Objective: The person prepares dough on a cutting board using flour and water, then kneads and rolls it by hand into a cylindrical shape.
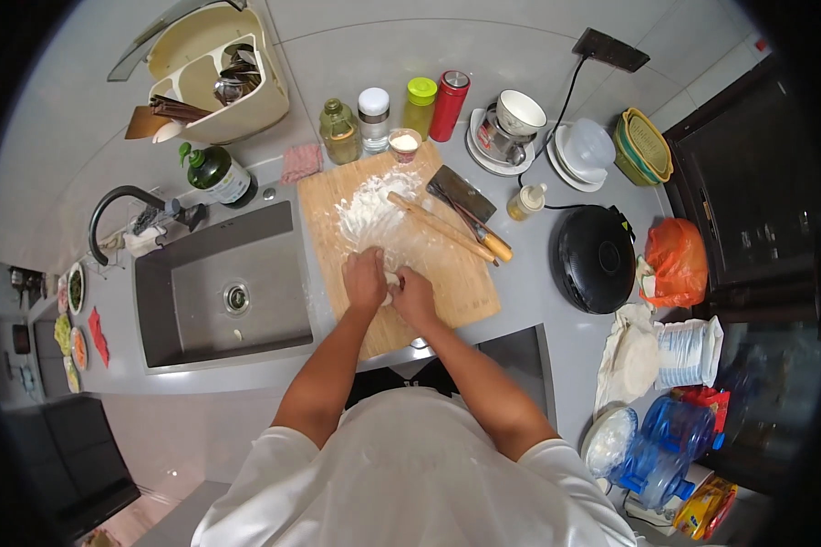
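Observation:
Between my two hands is a small piece of pale dough (388, 288), mostly covered by fingers, low on a wooden cutting board (468, 294). My left hand (365, 279) grips it from the left, fingers curled over. From the right, my right hand (412, 294) closes on the same piece. White flour (380, 202) is spread over the upper part of the board. A wooden rolling pin (441, 227) lies slantwise at the board's right side. Beside it, a cleaver (462, 193) and dark chopsticks (466, 220) overlap the board's edge.
On the left is a steel sink (205, 308) with a black faucet (120, 195). Bottles, including a red flask (449, 106), and a flour cup (404, 143) line the back. A black electric pan (594, 260), an oil bottle (525, 202) and stacked bowls (520, 116) stand right.

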### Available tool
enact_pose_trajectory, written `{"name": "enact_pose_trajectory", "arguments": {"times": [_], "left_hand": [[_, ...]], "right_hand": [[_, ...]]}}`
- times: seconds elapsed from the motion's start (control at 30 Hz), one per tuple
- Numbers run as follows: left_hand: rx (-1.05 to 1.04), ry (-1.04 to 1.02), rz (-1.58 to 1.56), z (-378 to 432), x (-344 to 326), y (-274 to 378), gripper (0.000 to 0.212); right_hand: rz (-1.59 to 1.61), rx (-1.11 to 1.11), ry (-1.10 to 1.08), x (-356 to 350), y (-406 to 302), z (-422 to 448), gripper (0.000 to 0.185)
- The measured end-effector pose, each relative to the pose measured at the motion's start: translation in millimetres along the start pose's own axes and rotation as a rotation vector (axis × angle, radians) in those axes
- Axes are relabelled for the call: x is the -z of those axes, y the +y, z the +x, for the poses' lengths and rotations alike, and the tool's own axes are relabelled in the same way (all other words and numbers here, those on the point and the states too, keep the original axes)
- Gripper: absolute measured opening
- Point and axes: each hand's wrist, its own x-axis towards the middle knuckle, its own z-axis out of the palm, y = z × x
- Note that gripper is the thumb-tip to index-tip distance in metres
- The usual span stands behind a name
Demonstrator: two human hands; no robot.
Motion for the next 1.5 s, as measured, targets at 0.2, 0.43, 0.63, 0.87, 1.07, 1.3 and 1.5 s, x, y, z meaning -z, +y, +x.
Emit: {"name": "enact_pose_trajectory", "arguments": {"times": [0.2,0.43,0.63,0.87,1.07,1.3,1.5], "left_hand": [[0.499,-0.021,-0.541,-14,-4,-14,0.044],[-0.038,0.031,-0.108,-39,5,-11,0.026],[0.199,-0.026,-0.014,2,-3,-9,0.03],[0.306,-0.165,-0.324,-45,10,-21,0.031],[0.008,0.038,-0.091,-22,8,-7,0.031],[0.297,-0.124,-0.471,-29,17,-14,0.032],[-0.134,0.026,-0.153,-52,26,-16,0.03]], "right_hand": [[0.03,0.433,0.042,11,-8,-14,0.032],[0.071,0.095,-0.053,7,-2,-40,0.027],[-0.115,0.169,0.053,-3,-10,10,0.026],[0.292,0.269,-0.105,23,-22,-46,0.029],[0.056,0.056,-0.044,3,-2,-16,0.019],[0.034,0.138,-0.024,0,-3,-21,0.017],[0.012,0.269,-0.053,21,15,-15,0.025]]}}
